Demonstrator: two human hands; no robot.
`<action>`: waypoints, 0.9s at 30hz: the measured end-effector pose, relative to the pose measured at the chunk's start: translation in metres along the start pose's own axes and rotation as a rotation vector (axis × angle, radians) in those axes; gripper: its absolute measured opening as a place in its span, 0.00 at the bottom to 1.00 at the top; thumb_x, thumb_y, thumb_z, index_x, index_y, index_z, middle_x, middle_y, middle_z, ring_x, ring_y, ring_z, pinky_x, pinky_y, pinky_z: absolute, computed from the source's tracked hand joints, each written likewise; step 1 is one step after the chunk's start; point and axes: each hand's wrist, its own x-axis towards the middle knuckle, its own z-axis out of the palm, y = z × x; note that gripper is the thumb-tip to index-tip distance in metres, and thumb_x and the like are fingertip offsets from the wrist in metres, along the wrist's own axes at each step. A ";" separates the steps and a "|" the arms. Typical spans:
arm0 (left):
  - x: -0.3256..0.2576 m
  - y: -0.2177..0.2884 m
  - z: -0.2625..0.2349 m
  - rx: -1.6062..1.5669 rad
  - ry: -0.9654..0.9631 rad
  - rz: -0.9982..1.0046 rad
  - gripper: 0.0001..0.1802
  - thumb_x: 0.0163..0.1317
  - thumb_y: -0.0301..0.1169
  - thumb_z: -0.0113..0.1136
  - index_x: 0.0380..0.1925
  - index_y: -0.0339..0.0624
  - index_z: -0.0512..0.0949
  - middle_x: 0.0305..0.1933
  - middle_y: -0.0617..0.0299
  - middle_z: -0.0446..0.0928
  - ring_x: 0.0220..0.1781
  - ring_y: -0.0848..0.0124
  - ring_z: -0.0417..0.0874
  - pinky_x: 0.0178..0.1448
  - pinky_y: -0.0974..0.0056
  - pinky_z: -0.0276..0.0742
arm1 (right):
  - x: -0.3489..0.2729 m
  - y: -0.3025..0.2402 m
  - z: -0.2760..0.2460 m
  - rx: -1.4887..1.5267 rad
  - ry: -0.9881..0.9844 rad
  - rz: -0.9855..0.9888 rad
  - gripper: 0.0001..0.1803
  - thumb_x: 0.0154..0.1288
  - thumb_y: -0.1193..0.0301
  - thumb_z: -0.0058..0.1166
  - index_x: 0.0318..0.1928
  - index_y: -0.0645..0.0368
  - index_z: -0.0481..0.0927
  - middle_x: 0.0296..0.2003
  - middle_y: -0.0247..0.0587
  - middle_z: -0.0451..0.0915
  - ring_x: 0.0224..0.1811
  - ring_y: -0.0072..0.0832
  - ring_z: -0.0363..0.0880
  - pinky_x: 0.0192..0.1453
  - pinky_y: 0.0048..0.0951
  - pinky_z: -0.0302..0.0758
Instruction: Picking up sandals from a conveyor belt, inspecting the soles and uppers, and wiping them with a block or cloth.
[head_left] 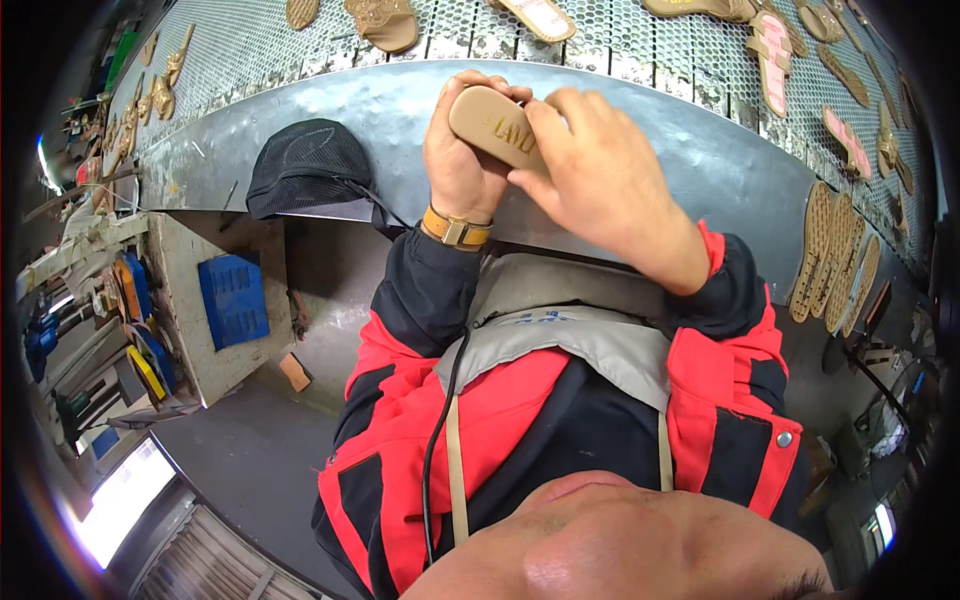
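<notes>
Above the metal ledge, my left hand (462,165) is wrapped round a tan shoe sole (490,118) with a rounded end and gold lettering on its face. A strap with a metal buckle sits on that wrist. My right hand (600,160) reaches over the other end of the sole, with thumb and forefinger closed on it. Its palm and fingers hide the rest of the piece, so I cannot tell whether straps are fixed to it. Left of my hands, a black mesh cap (310,165) lies on the metal ledge (400,95).
Beyond the ledge runs a mesh conveyor (610,40) carrying several sandals, among them a brown one (385,22) and a pink-lined one (770,65). Several patterned tan soles (825,250) stand at the right edge. Below left is a cabinet (195,300) with a blue vented panel (235,300).
</notes>
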 end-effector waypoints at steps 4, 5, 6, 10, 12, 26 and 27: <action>-0.001 0.007 0.005 0.023 -0.009 0.008 0.21 0.83 0.46 0.40 0.45 0.42 0.76 0.44 0.55 0.79 0.50 0.56 0.80 0.64 0.50 0.78 | -0.004 -0.016 0.010 -0.097 -0.031 0.096 0.25 0.53 0.63 0.74 0.47 0.64 0.80 0.38 0.42 0.81 0.42 0.38 0.82 0.47 0.39 0.78; -0.001 0.009 0.006 0.003 -0.028 0.011 0.22 0.82 0.47 0.39 0.44 0.41 0.76 0.43 0.55 0.79 0.50 0.55 0.80 0.64 0.49 0.77 | -0.004 -0.017 0.012 -0.092 -0.002 0.101 0.25 0.53 0.64 0.74 0.48 0.64 0.80 0.38 0.42 0.82 0.43 0.38 0.83 0.48 0.39 0.78; 0.000 0.011 0.007 0.007 -0.022 0.011 0.22 0.82 0.47 0.39 0.44 0.41 0.76 0.43 0.55 0.79 0.50 0.55 0.80 0.64 0.49 0.77 | -0.004 -0.017 0.014 -0.110 -0.002 0.124 0.25 0.54 0.64 0.74 0.49 0.64 0.80 0.38 0.42 0.82 0.43 0.38 0.83 0.49 0.39 0.77; -0.002 0.015 0.012 -0.033 -0.018 -0.003 0.26 0.83 0.49 0.36 0.43 0.39 0.75 0.42 0.53 0.78 0.49 0.55 0.79 0.64 0.48 0.77 | -0.005 -0.018 0.016 -0.074 -0.015 0.155 0.26 0.54 0.64 0.74 0.50 0.64 0.81 0.39 0.42 0.82 0.44 0.38 0.83 0.50 0.39 0.77; -0.004 0.015 0.014 -0.033 -0.012 0.003 0.27 0.83 0.50 0.35 0.44 0.39 0.75 0.42 0.52 0.77 0.49 0.55 0.78 0.64 0.48 0.77 | -0.006 -0.020 0.015 -0.074 -0.042 0.177 0.25 0.54 0.63 0.74 0.49 0.63 0.81 0.39 0.41 0.82 0.44 0.37 0.84 0.50 0.39 0.77; -0.003 0.012 0.015 0.259 -0.094 0.156 0.17 0.83 0.41 0.47 0.45 0.37 0.75 0.42 0.54 0.77 0.47 0.60 0.80 0.61 0.49 0.81 | -0.014 -0.017 0.030 -0.075 0.077 0.132 0.25 0.56 0.64 0.70 0.52 0.65 0.80 0.41 0.43 0.81 0.45 0.38 0.80 0.51 0.41 0.70; -0.003 0.012 0.017 0.258 -0.101 0.160 0.17 0.83 0.41 0.47 0.45 0.37 0.75 0.42 0.54 0.77 0.47 0.60 0.80 0.61 0.49 0.81 | -0.016 -0.015 0.033 -0.047 0.102 0.145 0.29 0.56 0.67 0.71 0.55 0.67 0.78 0.44 0.45 0.81 0.47 0.40 0.80 0.53 0.42 0.70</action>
